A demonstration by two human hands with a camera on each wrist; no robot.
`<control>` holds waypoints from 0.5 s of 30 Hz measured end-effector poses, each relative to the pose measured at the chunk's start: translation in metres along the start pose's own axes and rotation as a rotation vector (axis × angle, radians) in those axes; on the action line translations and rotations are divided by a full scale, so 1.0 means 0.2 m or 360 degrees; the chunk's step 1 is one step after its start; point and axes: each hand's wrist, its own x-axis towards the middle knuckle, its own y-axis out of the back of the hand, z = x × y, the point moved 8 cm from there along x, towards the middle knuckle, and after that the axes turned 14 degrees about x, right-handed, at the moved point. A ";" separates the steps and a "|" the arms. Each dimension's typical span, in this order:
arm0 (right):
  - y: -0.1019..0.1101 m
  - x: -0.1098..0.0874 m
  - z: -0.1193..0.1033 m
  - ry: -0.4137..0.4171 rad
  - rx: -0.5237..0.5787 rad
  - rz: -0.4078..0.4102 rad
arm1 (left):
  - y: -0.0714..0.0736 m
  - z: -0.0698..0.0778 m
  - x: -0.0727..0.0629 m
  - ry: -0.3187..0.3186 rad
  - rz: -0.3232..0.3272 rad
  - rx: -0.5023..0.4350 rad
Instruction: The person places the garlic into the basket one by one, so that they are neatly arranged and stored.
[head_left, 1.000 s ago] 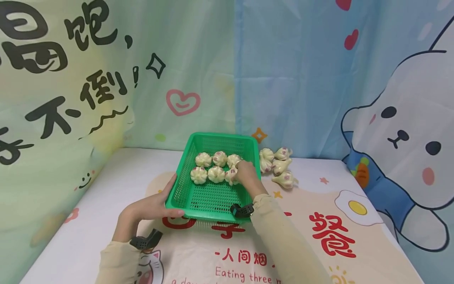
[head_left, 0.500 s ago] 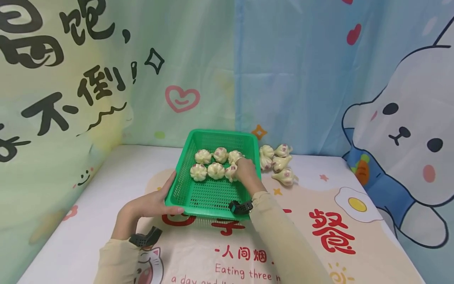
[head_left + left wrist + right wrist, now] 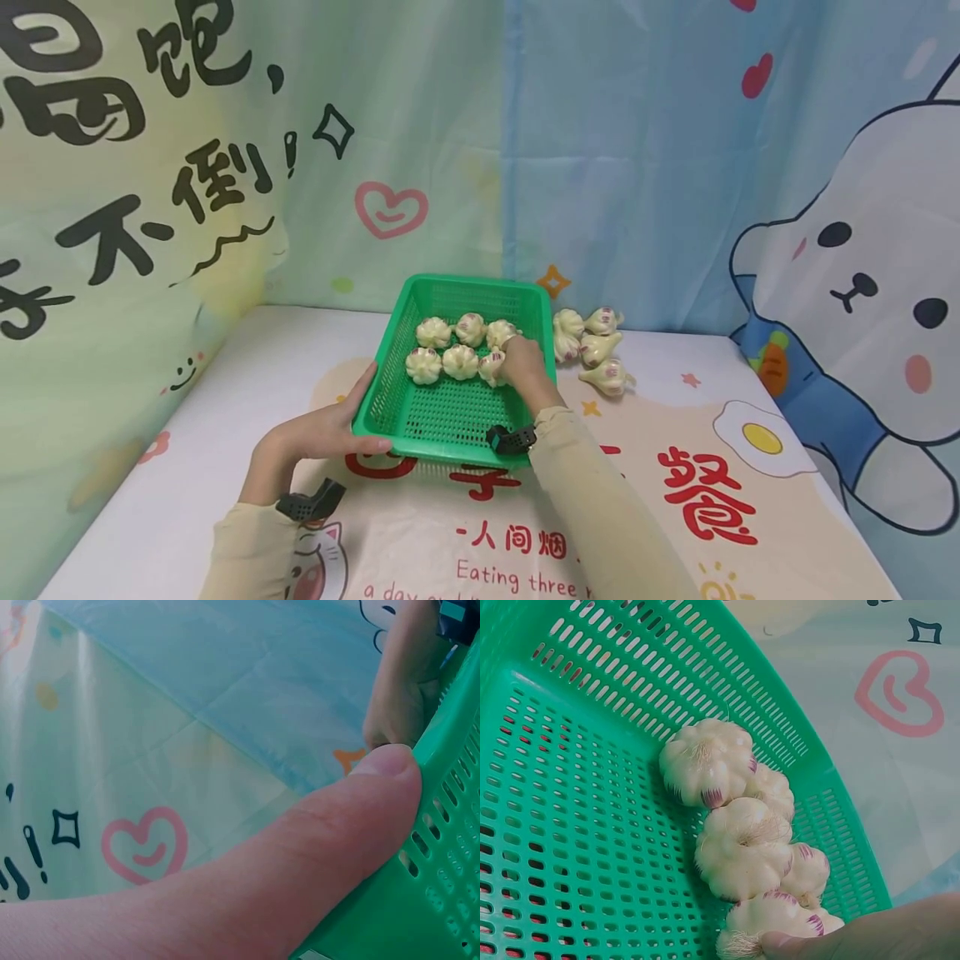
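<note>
Basket: green, perforated, on the table. It contains six garlic bulbs in two rows of three. The right hand pinches the right bulb of the near row, the held bulb. In the right wrist view its thumb lies on that bulb beside the root tuft; the other fingers are hidden. The held bulb is inside the basket, just beside its row neighbour. The other five bulbs sit with no hand on them, apart from the far-right one, where contact cannot be determined.

The left hand grips the basket at its near left corner, thumb along the near rim, a finger along the left wall.

Outside the right wall, five loose bulbs lie in a cluster. Each wrist bears a dark device. A printed backdrop hangs behind the table.
</note>
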 end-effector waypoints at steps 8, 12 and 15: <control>0.00 0.01 -0.01 0.0028 -0.0042 -0.0015 | 0.01 0.00 0.00 0.0019 0.0008 0.0026; -0.01 0.02 0.00 0.0011 -0.0033 -0.0031 | 0.00 -0.01 -0.01 0.0049 0.0007 0.0028; -0.02 0.01 0.01 -0.0027 -0.0042 -0.0074 | -0.01 -0.01 0.00 0.0061 -0.0010 0.0025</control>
